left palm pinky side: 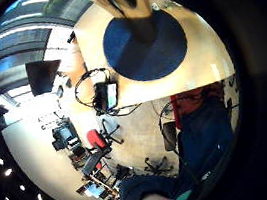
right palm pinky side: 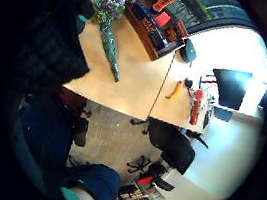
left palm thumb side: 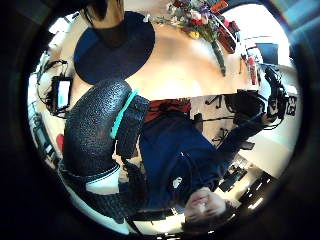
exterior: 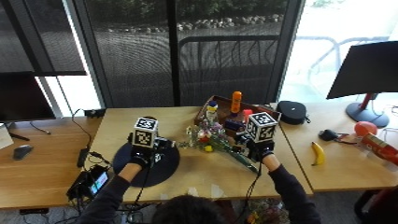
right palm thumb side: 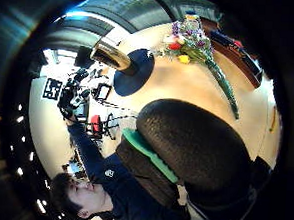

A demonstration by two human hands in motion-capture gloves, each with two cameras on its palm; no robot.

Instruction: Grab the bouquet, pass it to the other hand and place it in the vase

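Bouquet [exterior: 211, 140] flat on table [exterior: 205, 175], right hand [exterior: 258, 149] fingers relaxed beside stems, poised to grab.

Five cameras, one wooden table [exterior: 205, 175]

The outside view looks down from above and behind the person. Four palm cameras face outward, well above the tabletop; both thumb-side views share the bouquet [left palm thumb side: 197, 22] and dark round mat [right palm thumb side: 134, 71].

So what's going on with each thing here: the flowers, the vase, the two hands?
bouquet: lying flat on the table, not held.
vase: standing upright on the dark round mat, no flowers in it.
left hand: raised above the mat, holding nothing.
right hand: over the bouquet's stems; grip unclear.
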